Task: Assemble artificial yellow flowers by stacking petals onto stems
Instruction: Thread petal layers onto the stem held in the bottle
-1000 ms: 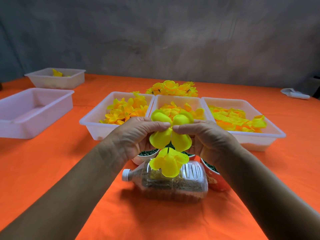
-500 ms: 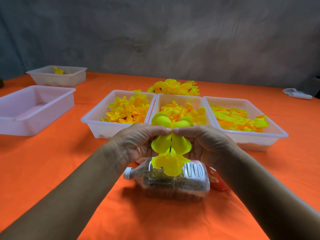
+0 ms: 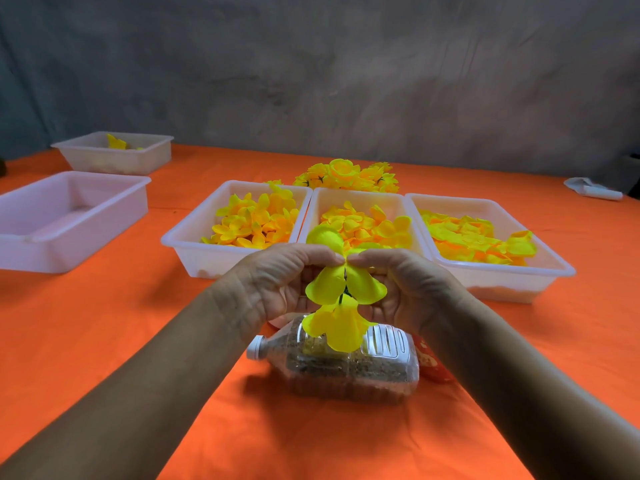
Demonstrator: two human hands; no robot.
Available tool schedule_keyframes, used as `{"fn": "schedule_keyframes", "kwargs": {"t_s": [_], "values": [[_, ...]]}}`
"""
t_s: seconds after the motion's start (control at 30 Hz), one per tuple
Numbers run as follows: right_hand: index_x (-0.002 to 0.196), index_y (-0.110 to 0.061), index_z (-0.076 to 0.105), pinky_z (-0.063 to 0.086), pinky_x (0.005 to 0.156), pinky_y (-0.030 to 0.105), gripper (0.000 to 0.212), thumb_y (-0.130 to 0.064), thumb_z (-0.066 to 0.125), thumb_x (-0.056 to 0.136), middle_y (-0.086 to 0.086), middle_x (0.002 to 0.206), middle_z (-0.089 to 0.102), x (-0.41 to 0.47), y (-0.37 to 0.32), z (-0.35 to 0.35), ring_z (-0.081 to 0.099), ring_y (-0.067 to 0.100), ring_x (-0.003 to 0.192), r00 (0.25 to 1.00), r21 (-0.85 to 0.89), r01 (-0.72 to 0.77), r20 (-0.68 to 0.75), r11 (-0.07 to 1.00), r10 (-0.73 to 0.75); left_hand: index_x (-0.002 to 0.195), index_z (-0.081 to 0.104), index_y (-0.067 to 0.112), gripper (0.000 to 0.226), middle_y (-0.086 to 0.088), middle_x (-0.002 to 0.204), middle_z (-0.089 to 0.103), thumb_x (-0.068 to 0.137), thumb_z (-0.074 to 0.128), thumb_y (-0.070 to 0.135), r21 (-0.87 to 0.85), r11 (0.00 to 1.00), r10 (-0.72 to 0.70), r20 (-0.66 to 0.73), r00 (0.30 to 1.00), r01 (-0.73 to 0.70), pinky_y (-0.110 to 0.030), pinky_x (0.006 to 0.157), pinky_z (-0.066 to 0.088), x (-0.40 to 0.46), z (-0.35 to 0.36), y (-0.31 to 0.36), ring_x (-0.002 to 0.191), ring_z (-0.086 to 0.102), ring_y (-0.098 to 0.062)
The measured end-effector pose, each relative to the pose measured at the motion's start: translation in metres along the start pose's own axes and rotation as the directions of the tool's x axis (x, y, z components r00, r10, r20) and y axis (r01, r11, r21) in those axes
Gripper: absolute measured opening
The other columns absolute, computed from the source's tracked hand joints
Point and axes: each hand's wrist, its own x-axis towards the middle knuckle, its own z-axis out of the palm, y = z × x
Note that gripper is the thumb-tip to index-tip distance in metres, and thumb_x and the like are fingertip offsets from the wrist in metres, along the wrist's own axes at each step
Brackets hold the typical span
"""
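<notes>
Orange desk [image 3: 104,341] below; a soft, light petal layer [image 3: 346,285] is pinched at its centre by left hand [image 3: 284,282] and right hand [image 3: 408,285] fingers; gentle handling seems needed.

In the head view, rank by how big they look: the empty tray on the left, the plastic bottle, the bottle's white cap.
1. Empty tray
2. Plastic bottle, though nearness to the camera makes these two unsure
3. White cap, clearly smallest

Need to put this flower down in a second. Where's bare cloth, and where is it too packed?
Bare orange cloth lies left of the bottle, in front of the large empty tray; more lies right of the red cup, below the right petal tray. Crowded: under both hands, around the bottle.
</notes>
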Motion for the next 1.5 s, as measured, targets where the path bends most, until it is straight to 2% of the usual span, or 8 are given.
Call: {"fn": "schedule_keyframes", "kwargs": {"t_s": [0.2,0.33,0.57,0.73,0.97,1.13,1.3,1.5], "values": [[0.085,-0.012,0.057,0.045,0.041,0.018,0.004,-0.012,0.061,0.082,-0.001,0.056,0.061,0.000,0.002,0.004,0.056,0.011,0.043,1.000,0.026,-0.030,-0.006,0.999,0.031,0.057,0.075,0.022,0.036,0.005,0.063,0.070,0.087,0.056,0.017,0.005,1.000,-0.024,-0.032,0.999,0.024,-0.020,0.052,0.052,0.002,0.001,-0.001,0.057,0.067,-0.006],[0.087,-0.014,0.057,0.045,0.040,0.018,0.006,-0.013,0.061,0.083,-0.001,0.057,0.061,0.000,0.005,0.004,0.057,0.010,0.042,1.000,0.000,-0.018,-0.010,1.000,0.018,0.076,0.068,0.015,0.002,-0.001,0.066,0.070,0.075,0.067,0.017,0.018,0.999,-0.038,-0.192,0.981,0.042,-0.027,0.058,0.051,0.002,0.005,-0.001,0.055,0.065,-0.012],[0.092,-0.013,0.061,0.045,0.040,0.017,0.009,-0.015,0.064,0.083,-0.002,0.059,0.067,-0.003,0.007,-0.001,0.063,0.010,0.047,1.000,-0.089,0.023,0.006,0.996,-0.023,0.082,0.066,0.014,0.019,-0.002,0.068,0.070,0.064,0.070,0.019,0.032,0.997,-0.063,-0.201,0.978,0.071,-0.025,0.057,0.051,-0.002,0.006,0.001,0.055,0.065,-0.011],[0.087,-0.011,0.061,0.045,0.040,0.017,0.008,-0.008,0.066,0.081,0.001,0.058,0.068,-0.005,0.008,-0.002,0.064,0.011,0.047,0.998,-0.118,0.056,-0.022,0.991,-0.059,0.091,0.064,0.010,0.010,-0.007,0.080,0.067,0.081,0.065,0.012,0.055,0.996,-0.049,-0.230,0.972,0.063,-0.032,0.070,0.050,-0.002,0.008,-0.002,0.068,0.063,-0.018],[0.075,-0.011,0.065,0.051,0.054,0.024,0.008,-0.006,0.070,0.076,0.000,0.060,0.068,-0.002,0.010,-0.004,0.065,0.012,0.051,0.992,-0.207,0.093,-0.068,0.974,-0.109,0.099,0.062,0.007,0.019,-0.013,0.085,0.062,0.081,0.066,0.009,0.138,0.989,-0.012,-0.282,0.959,0.053,-0.031,0.068,0.044,-0.003,0.009,-0.005,0.070,0.058,-0.023],[0.072,-0.010,0.066,0.052,0.055,0.026,0.008,-0.005,0.072,0.075,0.000,0.058,0.067,0.000,0.012,-0.004,0.064,0.012,0.050,0.989,-0.256,0.090,-0.093,0.963,-0.117,0.084,0.065,0.007,0.006,-0.006,0.063,0.066,0.080,0.068,0.004,0.153,0.988,0.041,-0.305,0.951,0.006,-0.021,0.050,0.051,-0.002,0.007,-0.007,0.051,0.061,-0.013],[0.069,-0.011,0.065,0.050,0.048,0.021,0.010,-0.005,0.071,0.075,-0.001,0.053,0.065,-0.001,0.015,-0.002,0.062,0.010,0.045,0.987,-0.299,0.081,-0.109,0.951,-0.118,0.085,0.066,0.009,0.016,-0.007,0.071,0.060,0.073,0.074,0.002,0.206,0.978,0.086,-0.346,0.934,-0.013,-0.027,0.062,0.049,0.000,0.004,-0.012,0.061,0.053,-0.016],[0.075,-0.010,0.068,0.051,0.054,0.024,0.006,-0.005,0.072,0.075,0.003,0.061,0.066,0.000,0.016,-0.002,0.063,0.013,0.051,0.985,-0.337,0.076,-0.120,0.938,-0.123,0.083,0.066,0.011,0.019,-0.005,0.067,0.062,0.071,0.075,0.000,0.267,0.963,0.120,-0.353,0.928,-0.024,-0.023,0.055,0.049,0.000,0.004,-0.013,0.061,0.055,-0.016]]}}
